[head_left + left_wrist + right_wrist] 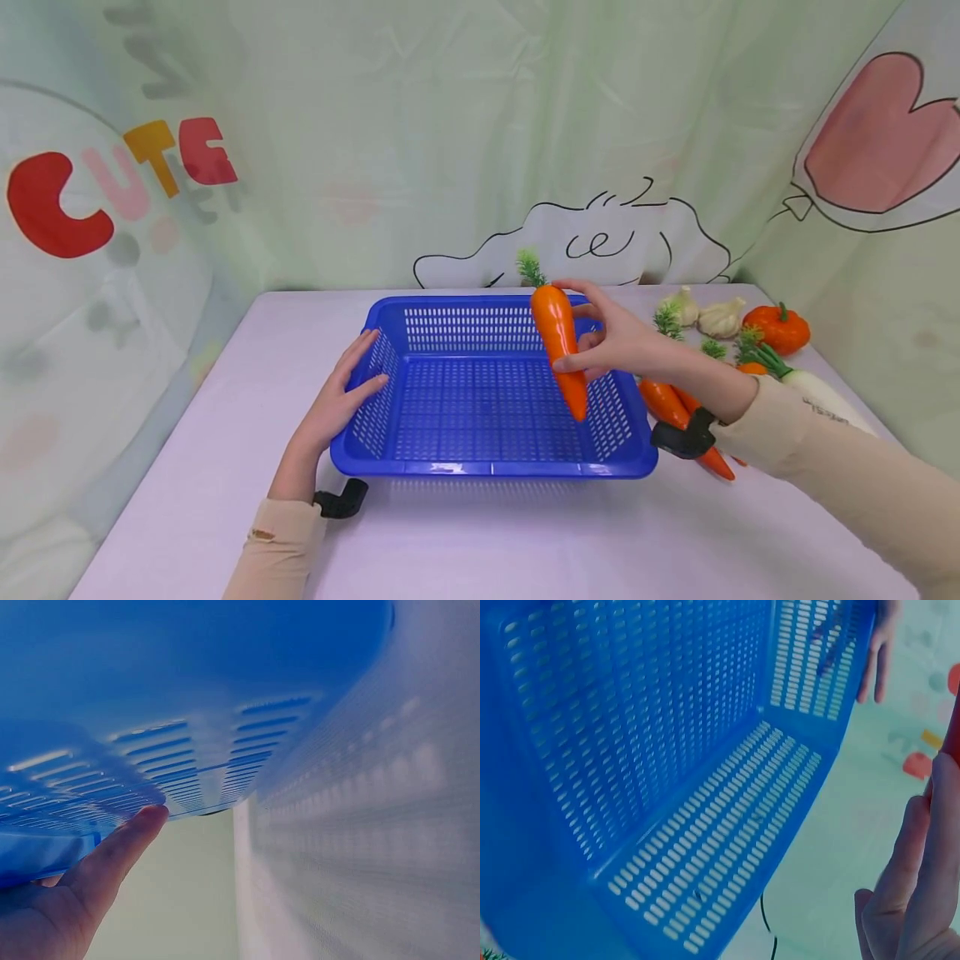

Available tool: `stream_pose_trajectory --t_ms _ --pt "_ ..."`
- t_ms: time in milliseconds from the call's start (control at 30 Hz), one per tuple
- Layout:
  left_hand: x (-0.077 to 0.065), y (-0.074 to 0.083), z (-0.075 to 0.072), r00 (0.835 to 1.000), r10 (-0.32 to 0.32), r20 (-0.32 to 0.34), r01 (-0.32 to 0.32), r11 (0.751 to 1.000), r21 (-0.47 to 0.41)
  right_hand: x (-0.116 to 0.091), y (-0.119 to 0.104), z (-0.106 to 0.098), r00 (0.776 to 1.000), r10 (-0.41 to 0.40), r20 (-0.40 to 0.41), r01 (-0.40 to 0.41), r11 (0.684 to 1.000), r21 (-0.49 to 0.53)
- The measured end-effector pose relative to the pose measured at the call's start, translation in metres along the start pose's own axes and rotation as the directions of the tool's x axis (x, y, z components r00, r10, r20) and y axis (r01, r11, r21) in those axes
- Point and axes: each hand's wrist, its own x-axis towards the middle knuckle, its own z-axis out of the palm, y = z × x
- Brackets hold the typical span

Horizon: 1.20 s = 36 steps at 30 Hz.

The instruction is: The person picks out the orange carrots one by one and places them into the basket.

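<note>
Hovering right of frame centre over the basket (487,468), the carrot (557,329) is pinched by the right hand (617,340), presumably for control, while the basket's left side is touched by the left hand (336,402), fingers outstretched, seemingly for steadiness.

A pale green printed curtain (337,192) hangs behind a whitish tabletop (480,550).

The basket (491,468) looks smooth, shiny plastic, the held carrot (553,321) slick and glossy, the far curtain (450,133) creased cloth, and the right sleeve (825,454) matt cloth.
</note>
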Motion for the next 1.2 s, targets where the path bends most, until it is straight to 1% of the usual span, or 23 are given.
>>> stream_pose_trajectory --t_ms 133,233,367,467,600,767,867,1033,1100,1133,1200 --pt "0.0 0.0 0.001 1.0 -0.003 -0.002 0.003 1.0 0.005 0.007 -0.002 0.008 1.0 -0.007 0.012 0.006 1.0 0.03" --pt "0.001 -0.004 0.0 1.0 0.0 -0.002 0.0 1.0 0.001 0.013 -0.003 0.015 1.0 -0.003 0.026 0.001 0.999 0.05" --pt "0.007 -0.018 -0.001 1.0 0.005 -0.001 -0.005 1.0 -0.006 0.021 -0.007 0.022 0.999 0.001 0.037 -0.004 0.998 0.064" --pt "0.011 -0.031 -0.001 1.0 0.008 -0.006 -0.008 1.0 0.002 0.027 -0.008 0.027 0.999 -0.012 0.041 0.009 0.998 0.067" --pt "0.013 -0.038 -0.001 1.0 0.022 -0.012 -0.022 1.0 0.013 0.034 -0.009 0.033 0.998 -0.028 0.05 0.026 0.998 0.051" --pt "0.013 -0.038 -0.001 0.999 0.032 -0.011 -0.032 0.999 0.012 0.043 -0.008 0.041 0.996 -0.035 0.076 0.032 0.999 0.042" --pt "0.012 -0.034 -0.001 1.0 0.023 -0.01 -0.023 1.0 0.011 0.047 -0.006 0.046 0.995 -0.041 0.093 0.037 0.998 0.05" --pt "0.005 -0.016 0.0 1.0 0.007 -0.001 -0.007 1.0 -0.011 0.053 -0.005 0.053 0.992 -0.045 0.121 0.035 0.996 0.084" --pt "0.003 -0.011 0.0 1.0 0.005 0.001 -0.005 1.0 -0.016 0.055 -0.004 0.054 0.991 -0.039 0.126 0.029 0.997 0.078" --pt "0.003 -0.01 0.0 1.0 0.005 0.001 -0.005 1.0 -0.017 0.056 -0.005 0.055 0.991 -0.033 0.126 0.024 0.997 0.074" --pt "0.005 -0.015 0.0 1.0 0.009 -0.001 -0.009 1.0 -0.006 0.058 -0.005 0.057 0.991 -0.029 0.13 0.02 0.997 0.074"
